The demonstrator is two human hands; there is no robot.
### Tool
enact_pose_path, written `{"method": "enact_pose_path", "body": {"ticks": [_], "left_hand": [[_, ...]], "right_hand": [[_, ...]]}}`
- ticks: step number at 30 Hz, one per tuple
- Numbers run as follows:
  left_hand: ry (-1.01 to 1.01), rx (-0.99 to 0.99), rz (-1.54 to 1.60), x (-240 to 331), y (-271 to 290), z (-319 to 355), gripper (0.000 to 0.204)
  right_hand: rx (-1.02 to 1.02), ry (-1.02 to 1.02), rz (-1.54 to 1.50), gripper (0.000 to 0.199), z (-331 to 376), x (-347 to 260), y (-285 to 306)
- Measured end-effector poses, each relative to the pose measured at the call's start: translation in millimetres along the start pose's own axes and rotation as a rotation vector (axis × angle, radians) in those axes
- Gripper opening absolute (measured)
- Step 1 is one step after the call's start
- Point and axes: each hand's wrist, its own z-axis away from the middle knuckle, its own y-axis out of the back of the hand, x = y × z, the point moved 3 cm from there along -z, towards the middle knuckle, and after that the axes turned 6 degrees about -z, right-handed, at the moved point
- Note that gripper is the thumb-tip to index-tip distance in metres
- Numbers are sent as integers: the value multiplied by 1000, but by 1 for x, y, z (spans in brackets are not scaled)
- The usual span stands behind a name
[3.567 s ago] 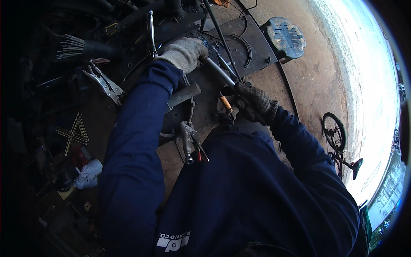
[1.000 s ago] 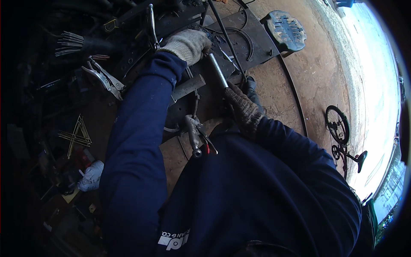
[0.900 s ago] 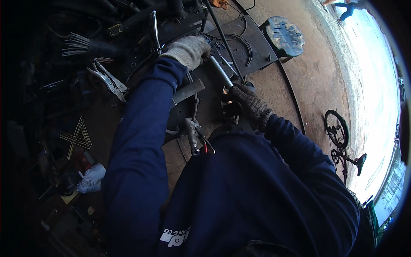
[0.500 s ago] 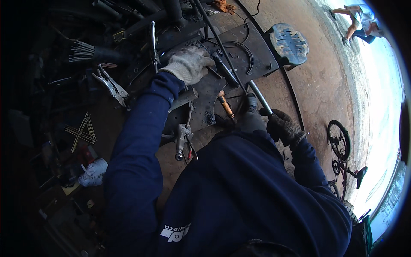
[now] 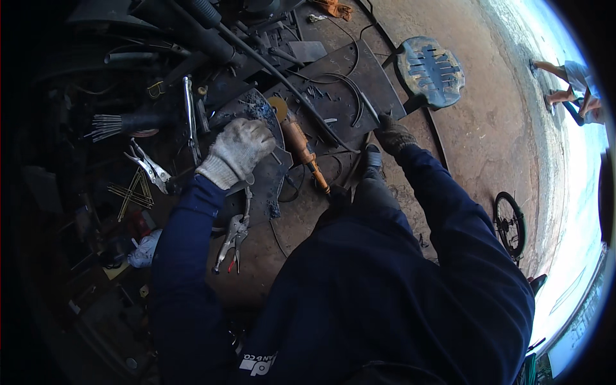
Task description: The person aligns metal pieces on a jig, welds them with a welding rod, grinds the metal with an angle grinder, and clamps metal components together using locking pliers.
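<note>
My left hand (image 5: pixel 240 149), in a pale knitted glove, is closed above a dark steel plate (image 5: pixel 260 199); what its fingers hold, if anything, is hidden. Locking pliers (image 5: pixel 234 240) hang at the plate's near edge, just below that hand. To its right lies an angle grinder (image 5: pixel 298 142) with an orange-brown body and a yellowish disc. My right hand (image 5: pixel 394 135), in a dark glove, grips a shiny steel bar (image 5: pixel 369 109) that points forward over a second flat plate (image 5: pixel 378 80).
A worn blue plastic stool (image 5: pixel 430 70) stands far right of the plates. Left of my left hand are a long chrome tool (image 5: pixel 191 119), more locking pliers (image 5: pixel 151 165) and crossed thin rods (image 5: pixel 133 194). A black cable (image 5: pixel 282 77) crosses the work. People (image 5: pixel 571 93) are at far right.
My right hand has moved forward with the steel bar. My left hand has shifted left and nearer me. The grinder's disc and body have come into plain sight.
</note>
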Motion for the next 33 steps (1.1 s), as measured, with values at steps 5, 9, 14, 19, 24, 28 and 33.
{"method": "enact_pose_path", "body": {"ticks": [5, 9, 14, 19, 24, 28, 33], "left_hand": [[100, 291, 68, -15, 46, 5, 25], [232, 416, 299, -8, 85, -2, 29], [1035, 738, 1165, -13, 75, 64, 22], [1312, 853, 1480, -10, 77, 102, 26], [1421, 961, 1631, 16, 77, 127, 30], [1414, 1100, 1700, 28, 85, 149, 30], [1395, 1248, 1613, 32, 83, 215, 28]], "right_hand": [[103, 135, 336, 63, -66, -23, 5], [142, 254, 414, 53, -105, -13, 0], [103, 110, 512, 45, -106, -48, -1], [80, 138, 535, 51, -108, -20, 11], [162, 214, 537, 65, -56, -46, 20], [219, 254, 424, 70, -21, -46, 22], [186, 529, 299, 69, 2, -21, 2]]}}
